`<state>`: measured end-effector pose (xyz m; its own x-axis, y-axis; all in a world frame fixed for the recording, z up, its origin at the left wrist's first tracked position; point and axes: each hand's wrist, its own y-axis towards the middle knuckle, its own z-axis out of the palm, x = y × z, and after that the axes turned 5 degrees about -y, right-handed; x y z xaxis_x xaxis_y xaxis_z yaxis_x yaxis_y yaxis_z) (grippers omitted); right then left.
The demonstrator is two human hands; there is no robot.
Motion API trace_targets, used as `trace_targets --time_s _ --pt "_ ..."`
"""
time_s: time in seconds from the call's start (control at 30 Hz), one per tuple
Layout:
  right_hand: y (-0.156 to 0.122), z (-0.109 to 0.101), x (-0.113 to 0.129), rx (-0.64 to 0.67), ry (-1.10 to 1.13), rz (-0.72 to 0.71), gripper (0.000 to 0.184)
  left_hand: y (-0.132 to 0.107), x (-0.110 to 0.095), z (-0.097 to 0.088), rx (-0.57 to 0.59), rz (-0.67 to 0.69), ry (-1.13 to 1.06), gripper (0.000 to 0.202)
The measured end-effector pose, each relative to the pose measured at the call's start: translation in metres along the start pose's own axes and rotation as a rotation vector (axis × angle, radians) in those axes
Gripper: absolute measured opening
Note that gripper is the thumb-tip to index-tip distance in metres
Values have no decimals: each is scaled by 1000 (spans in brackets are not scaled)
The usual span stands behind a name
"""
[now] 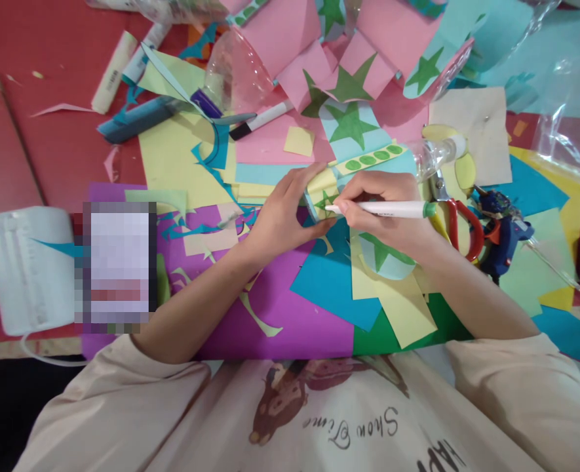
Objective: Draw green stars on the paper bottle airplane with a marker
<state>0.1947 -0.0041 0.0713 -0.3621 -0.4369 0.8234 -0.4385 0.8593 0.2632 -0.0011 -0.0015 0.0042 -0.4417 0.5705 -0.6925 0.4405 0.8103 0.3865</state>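
Drawing seems the step in hand: the right hand [383,203] pinches a white marker [388,210], tip on a green star [327,202] stuck to a paper-wrapped bottle [368,172] (lying sideways), which the left hand [284,219] clasps just beside the tip. Next, I judge, comes steady pressure without rolling.

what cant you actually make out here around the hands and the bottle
- Head view: the pen tip is hidden behind the right hand, so any mark is unseen.
- The bottle near end is covered by the left hand.
- The pixelated block is blurred out.
- The print on the glue stick is too small to read.
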Motion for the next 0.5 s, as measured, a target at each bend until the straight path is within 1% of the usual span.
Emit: trace_targets --time_s 0.13,0.33,0.5 --pt "0 -1 0 -6 16 -9 17 0 0 0 -10 15 -11 68" --pt "0 -1 0 -10 25 -3 18 0 -1 -1 21 -28 -3 70" --pt "0 0 0 -37 43 19 16 1 -2 -1 21 -33 -7 69"
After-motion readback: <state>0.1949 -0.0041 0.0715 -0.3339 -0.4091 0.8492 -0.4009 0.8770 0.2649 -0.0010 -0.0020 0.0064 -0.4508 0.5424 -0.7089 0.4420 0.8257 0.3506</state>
